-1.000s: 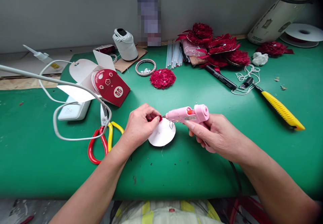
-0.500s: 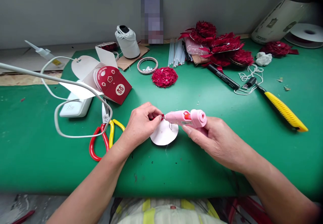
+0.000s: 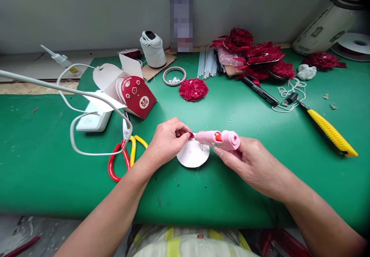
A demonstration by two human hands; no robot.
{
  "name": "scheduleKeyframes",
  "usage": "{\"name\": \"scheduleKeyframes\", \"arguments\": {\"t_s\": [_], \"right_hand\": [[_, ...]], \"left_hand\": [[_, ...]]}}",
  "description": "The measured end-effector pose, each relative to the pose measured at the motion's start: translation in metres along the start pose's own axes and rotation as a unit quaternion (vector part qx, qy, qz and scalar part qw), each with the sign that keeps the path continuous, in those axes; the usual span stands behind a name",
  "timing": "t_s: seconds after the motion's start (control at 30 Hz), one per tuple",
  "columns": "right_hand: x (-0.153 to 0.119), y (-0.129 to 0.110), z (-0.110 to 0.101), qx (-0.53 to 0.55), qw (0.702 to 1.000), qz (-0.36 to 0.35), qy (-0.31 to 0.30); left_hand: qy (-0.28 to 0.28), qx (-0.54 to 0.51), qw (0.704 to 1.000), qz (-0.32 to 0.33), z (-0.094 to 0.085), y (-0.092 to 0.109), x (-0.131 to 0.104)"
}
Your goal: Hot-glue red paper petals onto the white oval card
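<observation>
Pink plastic marks the hot-glue gun (image 3: 216,139) that I follow through the head view, with the fingers of the right hand (image 3: 245,160) wrapped around its handle. The trigger is hidden, so I cannot tell whether it is squeezed. Thumb and fingertips of the left hand (image 3: 170,141) pinch a small red fabric scrap (image 3: 191,135) at the far edge of a white disc (image 3: 192,156), which lies on the green tabletop (image 3: 179,199) between both hands. Nozzle and scrap meet or nearly meet; I can't make out any glue.

As I judge it, the step wants a steady pinch, the fold kept tight and the fingertips well back from the hot tip. I'd favour a small dab right at the fold's base, so nothing strings across the paper. Keeping the gun low and level, as it is, should help aim. Beyond the disc, a red fabric flower (image 3: 193,89) sits near a ring (image 3: 164,76) with white beads (image 3: 174,81), while scissors (image 3: 126,157) lie beside the left forearm.
</observation>
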State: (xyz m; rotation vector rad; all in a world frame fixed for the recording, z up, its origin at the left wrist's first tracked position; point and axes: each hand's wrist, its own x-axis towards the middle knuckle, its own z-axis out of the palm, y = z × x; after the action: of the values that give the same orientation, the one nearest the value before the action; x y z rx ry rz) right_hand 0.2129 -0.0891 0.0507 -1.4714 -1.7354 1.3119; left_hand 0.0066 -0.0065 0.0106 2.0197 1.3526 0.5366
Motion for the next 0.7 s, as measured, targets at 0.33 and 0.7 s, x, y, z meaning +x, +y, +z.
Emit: {"name": "scheduleKeyframes", "arguments": {"t_s": [0.33, 0.7], "right_hand": [[-0.0004, 0.0008, 0.0004, -0.020, 1.000, 0.006, -0.005], [-0.0012, 0.0097, 0.0035, -0.037, 0.999, 0.025, 0.028]], "left_hand": [[-0.003, 0.016, 1.000, 0.020, 0.0021, -0.0041, -0.0018], [-0.012, 0.011, 1.000, 0.022, 0.0023, -0.0064, -0.0014]]}}
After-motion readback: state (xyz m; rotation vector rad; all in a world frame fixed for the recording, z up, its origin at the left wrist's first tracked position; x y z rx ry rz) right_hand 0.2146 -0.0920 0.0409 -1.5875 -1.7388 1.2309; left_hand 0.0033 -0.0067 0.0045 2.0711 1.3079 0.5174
